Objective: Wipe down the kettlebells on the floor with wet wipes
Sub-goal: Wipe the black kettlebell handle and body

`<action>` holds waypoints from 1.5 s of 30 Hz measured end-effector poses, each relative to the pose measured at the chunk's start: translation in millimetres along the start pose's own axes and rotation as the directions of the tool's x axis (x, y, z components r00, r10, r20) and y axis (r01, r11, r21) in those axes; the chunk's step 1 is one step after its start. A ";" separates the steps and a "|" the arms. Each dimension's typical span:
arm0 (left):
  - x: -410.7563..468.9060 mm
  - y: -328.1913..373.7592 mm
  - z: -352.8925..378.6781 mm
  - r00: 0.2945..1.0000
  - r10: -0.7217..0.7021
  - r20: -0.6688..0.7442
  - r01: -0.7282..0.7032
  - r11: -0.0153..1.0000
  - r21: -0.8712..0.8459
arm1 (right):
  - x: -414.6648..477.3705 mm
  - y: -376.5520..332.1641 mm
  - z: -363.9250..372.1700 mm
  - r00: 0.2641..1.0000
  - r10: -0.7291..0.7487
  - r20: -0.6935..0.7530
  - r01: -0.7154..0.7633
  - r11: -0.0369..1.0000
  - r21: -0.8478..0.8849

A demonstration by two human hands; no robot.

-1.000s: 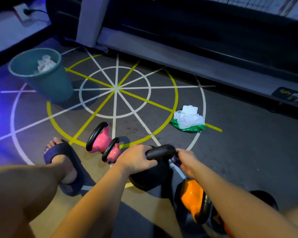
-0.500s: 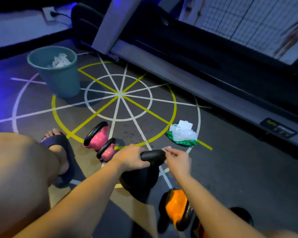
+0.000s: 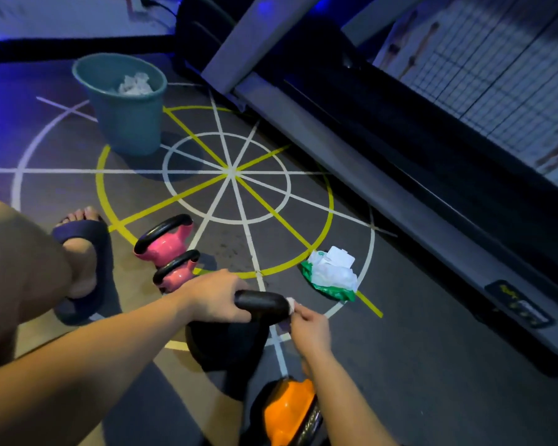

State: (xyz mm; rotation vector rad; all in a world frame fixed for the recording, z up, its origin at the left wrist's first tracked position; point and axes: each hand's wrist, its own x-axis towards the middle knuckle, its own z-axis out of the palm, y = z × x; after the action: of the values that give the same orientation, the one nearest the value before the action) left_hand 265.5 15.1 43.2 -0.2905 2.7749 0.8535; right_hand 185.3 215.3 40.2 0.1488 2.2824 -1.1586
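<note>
A black kettlebell (image 3: 229, 346) stands on the floor in front of me. My left hand (image 3: 215, 299) grips the left end of its thick handle. My right hand (image 3: 308, 328) pinches a small white wet wipe (image 3: 290, 302) against the handle's right end. Two pink kettlebells (image 3: 165, 243) with black handles stand just left of it. An orange kettlebell (image 3: 285, 410) sits below my right forearm. The green pack of wet wipes (image 3: 331, 276) lies open on the floor to the right.
A teal bin (image 3: 126, 114) holding crumpled wipes stands at the back left. A treadmill (image 3: 384, 149) runs diagonally along the right. My left foot in a dark slipper (image 3: 81, 268) is planted left of the pink kettlebells. Painted circle lines cover the floor.
The camera view tilted up and swung right. My right hand slid along the handle's right end with the wipe; my left hand kept its grip.
</note>
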 end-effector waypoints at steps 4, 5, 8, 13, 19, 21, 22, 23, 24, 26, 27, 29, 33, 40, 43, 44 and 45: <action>-2.0 2.6 -3.3 1.000 0.020 0.012 -0.020 1.000 0.002 | 10.8 1.1 9.4 0.998 -0.020 -0.059 0.020 1.000 -0.004; -2.4 3.7 -2.2 0.999 0.026 0.019 -0.026 1.000 0.002 | 7.1 0.4 10.5 0.996 -0.039 -0.085 0.039 0.999 -0.003; -0.5 2.4 -1.7 0.999 0.026 0.025 -0.026 1.000 0.003 | -6.3 -6.3 7.6 0.988 -0.103 -0.118 0.099 0.994 -0.044; -2.6 2.7 -4.3 0.999 0.036 0.030 -0.038 0.998 0.042 | -34.6 -19.9 1.4 0.964 -0.245 -0.101 0.210 0.939 -0.274; -12.7 7.7 -1.2 0.994 0.052 -0.093 -0.038 0.989 0.145 | -64.5 -37.3 20.1 0.918 -0.392 0.062 0.376 0.812 -0.446; -14.7 7.3 0.4 0.990 0.039 -0.134 -0.017 0.986 0.164 | -66.8 -37.9 26.6 0.908 -0.404 0.113 0.407 0.782 -0.471; -15.0 6.6 2.8 0.988 0.024 -0.151 0.001 0.987 0.163 | -65.7 -37.4 27.6 0.906 -0.408 0.117 0.412 0.778 -0.475; -16.1 6.2 5.3 0.986 0.001 -0.167 0.025 0.988 0.153 | -63.4 -36.3 27.6 0.902 -0.418 0.111 0.417 0.775 -0.475; -17.2 5.9 8.0 0.982 -0.019 -0.187 0.046 0.989 0.139 | -61.1 -34.7 26.7 0.896 -0.434 0.099 0.426 0.773 -0.470; -18.5 4.3 12.8 0.972 -0.032 -0.233 0.062 0.991 0.122 | -56.0 -30.6 23.3 0.884 -0.461 0.072 0.440 0.773 -0.457; -18.0 3.2 13.1 0.971 -0.024 -0.238 0.054 0.991 0.119 | -53.1 -28.2 20.7 0.888 -0.456 0.055 0.428 0.780 -0.456; -14.5 -0.4 11.4 0.979 -0.009 -0.203 0.029 0.995 0.094 | -42.1 -21.8 12.7 0.920 -0.392 0.005 0.353 0.823 -0.446; -10.3 -3.7 10.0 0.989 -0.011 -0.146 0.011 1.000 -0.003 | -21.7 -12.1 1.7 0.963 -0.266 -0.051 0.231 0.906 -0.354; -7.8 -6.5 9.6 0.994 -0.018 -0.104 0.016 1.000 -0.027 | -19.9 -16.4 11.5 0.962 -0.236 -0.138 0.199 0.950 -0.239; -7.7 -5.8 8.7 0.996 -0.021 -0.083 0.018 0.999 -0.031 | -33.9 -15.8 13.4 0.952 -0.267 -0.150 0.227 0.944 -0.239; -8.3 -5.1 8.0 0.997 -0.021 -0.078 0.019 0.999 -0.027 | -39.6 -15.2 14.6 0.946 -0.293 -0.140 0.253 0.936 -0.246; -8.4 -4.9 6.9 0.997 -0.020 -0.074 0.018 1.000 -0.023 | -44.8 -14.2 16.3 0.939 -0.321 -0.128 0.282 0.925 -0.254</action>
State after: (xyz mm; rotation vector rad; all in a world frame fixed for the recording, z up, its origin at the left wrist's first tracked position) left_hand 275.8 16.1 37.4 -0.3592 2.8278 0.8877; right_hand 224.8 200.7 66.7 -0.2133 2.6396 -1.0451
